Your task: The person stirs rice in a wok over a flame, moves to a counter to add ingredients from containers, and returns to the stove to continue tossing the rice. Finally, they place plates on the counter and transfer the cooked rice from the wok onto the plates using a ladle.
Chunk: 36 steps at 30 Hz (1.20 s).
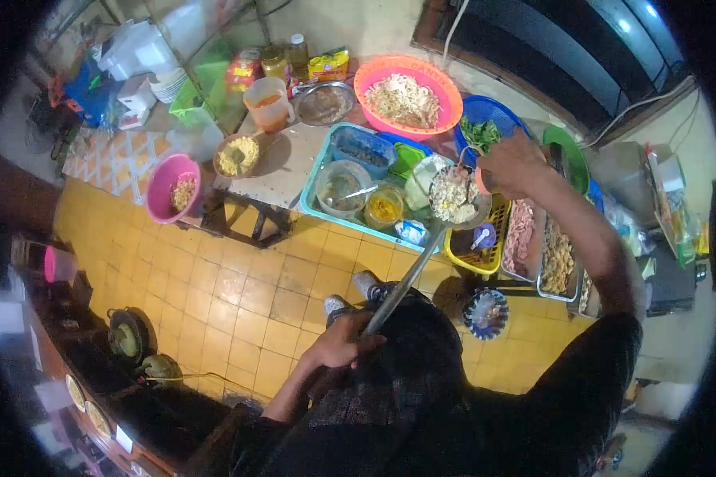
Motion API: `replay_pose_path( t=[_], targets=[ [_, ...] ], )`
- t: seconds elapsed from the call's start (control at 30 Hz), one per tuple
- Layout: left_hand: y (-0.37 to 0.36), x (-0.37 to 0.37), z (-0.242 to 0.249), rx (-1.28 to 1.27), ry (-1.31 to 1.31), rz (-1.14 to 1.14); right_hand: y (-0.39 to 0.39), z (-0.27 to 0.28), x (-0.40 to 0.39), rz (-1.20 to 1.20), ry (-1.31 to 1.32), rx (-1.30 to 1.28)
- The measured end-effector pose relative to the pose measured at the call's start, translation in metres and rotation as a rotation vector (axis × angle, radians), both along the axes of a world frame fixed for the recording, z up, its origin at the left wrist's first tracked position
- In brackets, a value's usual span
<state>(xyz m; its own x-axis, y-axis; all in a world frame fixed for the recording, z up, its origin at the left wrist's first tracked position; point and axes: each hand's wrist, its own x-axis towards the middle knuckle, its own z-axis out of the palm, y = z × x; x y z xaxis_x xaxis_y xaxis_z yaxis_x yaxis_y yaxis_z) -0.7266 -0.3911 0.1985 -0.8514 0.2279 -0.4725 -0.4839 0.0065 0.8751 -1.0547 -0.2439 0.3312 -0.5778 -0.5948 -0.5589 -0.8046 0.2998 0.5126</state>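
My left hand [344, 342] is wrapped round the long handle of a metal ladle [410, 278]. The ladle's round bowl, at the upper end of the handle, holds a pale chopped food mix [455, 197]. My right hand [511, 165] is just above and right of that bowl, its fingers bent down beside green leaves [480, 133] in a blue basket [497, 107]. An orange-rimmed item shows at its fingers; what they hold is hidden. A turquoise tray [314, 191] with containers lies left of the ladle bowl.
A pink basin [452, 87] of shredded food stands at the back. Right of the yellow basket [497, 258] are trays of meat [520, 234] and brown food [557, 262]. A pink bowl [159, 187] sits at the table's left; a striped bowl [485, 314] is below the table's edge.
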Motion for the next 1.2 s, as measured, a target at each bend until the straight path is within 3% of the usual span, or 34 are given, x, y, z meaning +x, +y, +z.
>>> replay_pose_path(
  t=[0.4, 0.57, 0.6, 0.63, 0.7, 0.77, 0.83, 0.9, 0.97, 1.0, 1.1, 1.13, 1.2],
  targets=[
    [0.011, -0.022, 0.004, 0.028, -0.079, -0.050, 0.054, -0.013, -0.020, -0.054, -0.027, -0.132],
    [0.024, -0.046, 0.014, 0.092, -0.069, 0.021, 0.089, -0.022, -0.040, -0.034, -0.116, -0.442],
    [0.028, -0.053, 0.014, 0.089, -0.068, 0.037, 0.086, -0.012, -0.040, -0.245, -0.165, -0.377],
    [0.032, -0.058, 0.013, 0.063, -0.074, 0.060, 0.097, -0.017, -0.045, -0.230, -0.171, -0.378],
    [0.040, -0.066, 0.008, 0.032, -0.084, 0.093, 0.126, -0.032, -0.059, -0.217, -0.149, -0.650],
    [0.046, -0.071, 0.000, -0.066, -0.065, 0.081, 0.142, -0.049, -0.068, -0.271, -0.163, -0.597],
    [0.054, -0.077, 0.007, -0.025, -0.119, 0.140, 0.164, -0.090, -0.083, -0.396, -0.266, -0.871],
    [0.060, -0.084, 0.018, 0.020, -0.171, 0.198, 0.170, -0.109, -0.085, -0.305, -0.370, -0.985],
    [0.064, -0.092, 0.026, -0.031, -0.219, 0.174, 0.169, -0.120, -0.076, -0.560, -0.527, -1.270],
    [0.069, -0.092, 0.026, -0.028, -0.232, 0.180, 0.175, -0.141, -0.078, -0.555, -0.548, -1.331],
    [0.082, -0.089, 0.021, 0.009, -0.250, 0.241, 0.187, -0.197, -0.061, -0.479, -0.373, -1.463],
    [0.088, -0.083, 0.016, 0.007, -0.191, 0.295, 0.181, -0.182, -0.045, -0.708, -0.372, -1.250],
    [0.095, -0.074, 0.011, -0.002, -0.125, 0.374, 0.173, -0.166, -0.021, -0.740, -0.326, -1.217]
  ],
)
